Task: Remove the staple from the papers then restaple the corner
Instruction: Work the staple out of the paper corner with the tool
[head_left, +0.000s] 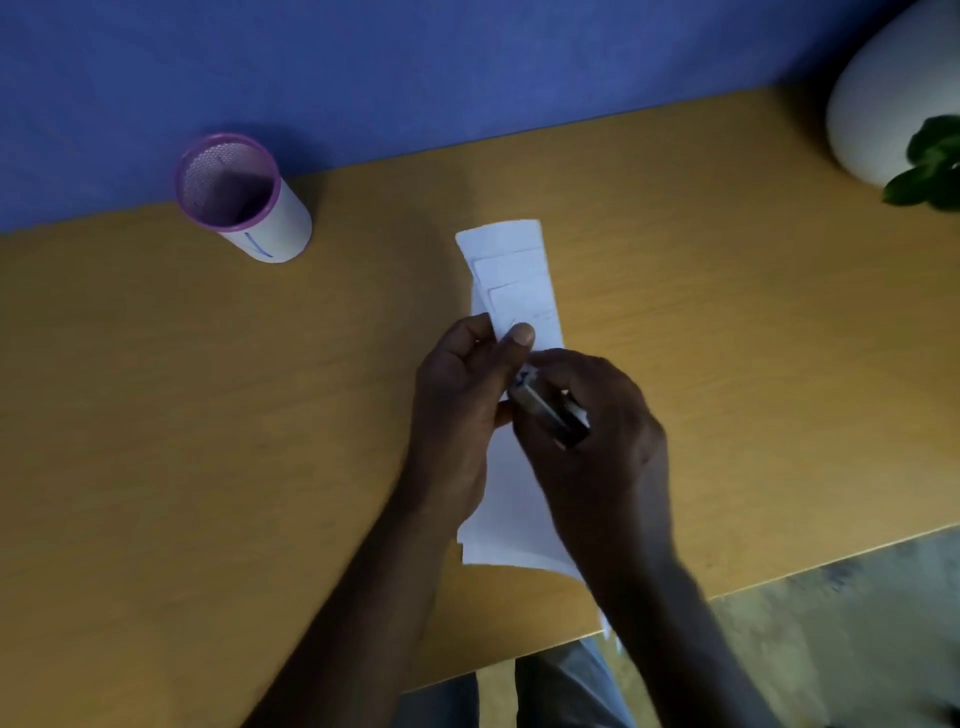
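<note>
Two hands meet over folded white papers (519, 280) on a wooden desk (208, 415). The left hand (462, 410) pinches the papers, thumb on top. The right hand (597, 426) grips a small dark stapler (545, 410) against them. A purple-rimmed cup (241, 195) stands at ten o'clock, a white pot (883, 104) with a plant (930, 166) at two o'clock.
</note>
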